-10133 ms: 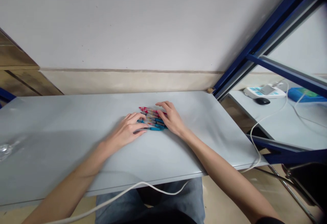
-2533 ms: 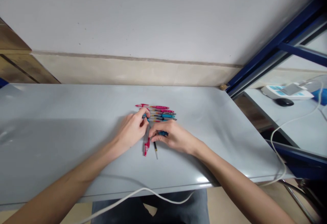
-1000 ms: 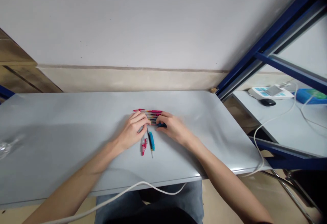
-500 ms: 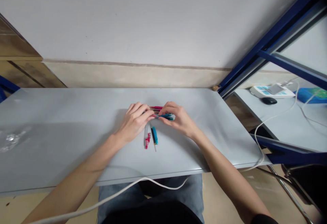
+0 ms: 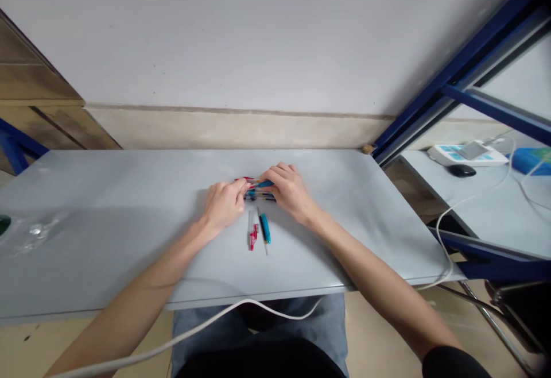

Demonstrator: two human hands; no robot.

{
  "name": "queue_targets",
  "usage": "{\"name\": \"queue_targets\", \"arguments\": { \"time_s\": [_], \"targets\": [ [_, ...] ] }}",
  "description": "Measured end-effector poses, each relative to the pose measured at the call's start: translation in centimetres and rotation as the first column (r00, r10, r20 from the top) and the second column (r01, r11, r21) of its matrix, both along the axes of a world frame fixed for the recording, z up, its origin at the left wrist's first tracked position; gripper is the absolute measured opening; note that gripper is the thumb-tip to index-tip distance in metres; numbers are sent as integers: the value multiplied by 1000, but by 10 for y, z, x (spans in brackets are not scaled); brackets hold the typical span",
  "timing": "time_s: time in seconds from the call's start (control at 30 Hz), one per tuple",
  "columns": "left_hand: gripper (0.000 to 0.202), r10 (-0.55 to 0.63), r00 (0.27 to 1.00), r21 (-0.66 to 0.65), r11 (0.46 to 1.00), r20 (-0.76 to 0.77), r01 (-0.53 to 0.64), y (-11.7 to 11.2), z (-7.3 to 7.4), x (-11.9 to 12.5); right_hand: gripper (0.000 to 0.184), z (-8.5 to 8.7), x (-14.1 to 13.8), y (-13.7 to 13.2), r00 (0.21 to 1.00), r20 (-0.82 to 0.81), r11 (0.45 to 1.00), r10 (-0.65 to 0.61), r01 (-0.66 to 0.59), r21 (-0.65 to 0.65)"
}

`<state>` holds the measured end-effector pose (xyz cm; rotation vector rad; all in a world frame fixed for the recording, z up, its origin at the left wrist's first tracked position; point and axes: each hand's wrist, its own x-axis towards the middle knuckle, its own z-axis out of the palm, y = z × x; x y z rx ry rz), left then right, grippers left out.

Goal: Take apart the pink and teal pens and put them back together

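A small pile of red and blue pens (image 5: 259, 189) lies in the middle of a grey table (image 5: 129, 217). My left hand (image 5: 224, 204) and my right hand (image 5: 289, 192) close in on the pile from either side, fingers curled. Between their fingertips they pinch a blue pen (image 5: 262, 184) just above the pile. Two pens lie apart, nearer to me: a clear one with a red cap (image 5: 252, 236) and one with a blue grip (image 5: 264, 229), both pointing toward me.
A white cable (image 5: 206, 326) hangs along the table's front edge. Crumpled clear plastic (image 5: 37, 230) lies at the far left. A blue metal frame (image 5: 447, 79) rises on the right, with a second table holding a white device (image 5: 467, 154) and a mouse (image 5: 462, 170).
Both hands moved in on the pile and lifted a blue pen between their fingertips. The red-capped pen and the blue-grip pen stay where they were laid.
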<state>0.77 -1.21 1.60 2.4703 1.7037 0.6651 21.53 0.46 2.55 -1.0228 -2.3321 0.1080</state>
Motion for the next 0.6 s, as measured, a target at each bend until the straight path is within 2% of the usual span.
{"name": "queue_targets", "arguments": {
  "time_s": [0.17,0.33,0.5,0.6],
  "targets": [
    [20,-68,997,98,993,-45,72,-2,-4,-1,30,-5,2,-13,990,132,998,-40,45,-35],
    [22,-72,997,82,994,-15,73,0,-8,-3,19,-7,0,-13,997,23,997,-74,73,19],
    [24,-66,997,58,996,-46,69,0,-8,-2,30,-7,-2,-15,994,80,997,-75,76,-9],
    [24,-68,996,52,996,-66,71,0,-8,-3,20,-6,-3,-16,996,15,996,-85,85,-18]
  ]
}}
